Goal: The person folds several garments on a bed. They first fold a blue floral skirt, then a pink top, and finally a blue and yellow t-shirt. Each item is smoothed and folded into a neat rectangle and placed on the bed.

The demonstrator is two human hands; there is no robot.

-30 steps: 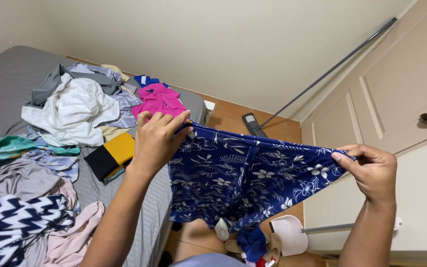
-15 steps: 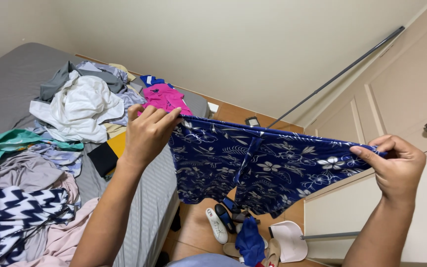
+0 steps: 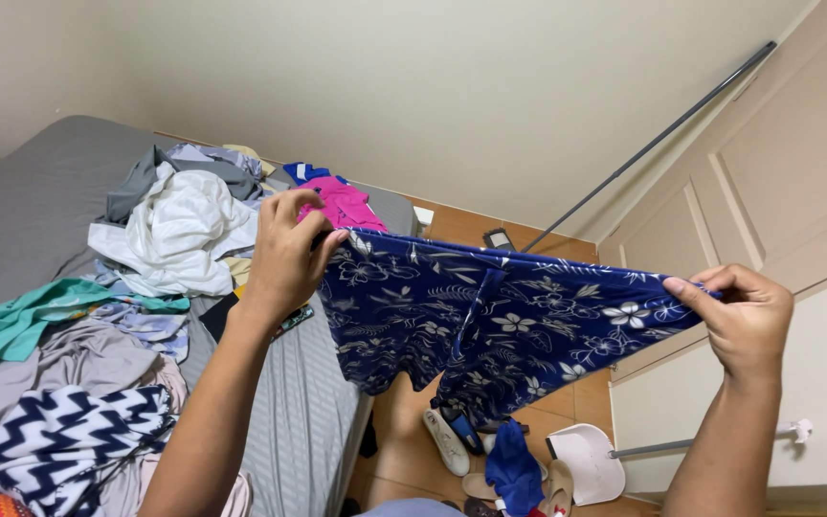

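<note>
I hold a pair of navy blue shorts with a white flower print [image 3: 490,321] stretched out by the waistband in the air. My left hand [image 3: 287,249] pinches one end of the waistband, my right hand [image 3: 741,314] pinches the other end. The legs of the shorts hang down above the floor beside the bed. Both arms reach up from the bottom of the view.
A grey bed [image 3: 40,182] on the left bears a heap of clothes: a white garment [image 3: 179,230], a pink one [image 3: 342,203], a teal one [image 3: 21,321], a black-and-white zigzag one [image 3: 59,436]. Shoes [image 3: 447,440] and a blue cloth [image 3: 514,469] lie on the wooden floor. A cupboard door [image 3: 787,163] stands at right.
The shorts and both hands have risen a little in view, and my right hand has moved slightly outward. The floor with the shoes shows more below the shorts.
</note>
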